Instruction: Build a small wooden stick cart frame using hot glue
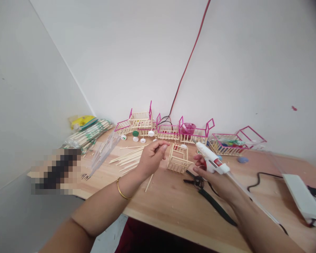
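My right hand (209, 174) is wrapped around a white hot glue gun (210, 156), whose nozzle points up and to the left. My left hand (153, 158) is closed in a pinch above the table, thumb against forefinger. Whatever those fingertips hold, if anything, is too small to make out. Between both hands, a small open frame of pale wooden sticks (177, 161) stands on the table. Loose sticks (130, 158) lie behind and left of my left hand. Black-handled cutters (213, 202) lie below the glue gun.
Along the wall stand several pink-edged stick carts (168, 133) and a pink-stained cup (189, 129). Bundled sticks (91, 133) and a yellow packet (83, 122) sit at left, near clear plastic strips (105, 151). White bottle caps (151, 133) lie mid-table. A white power box (301, 196) with cables is at right.
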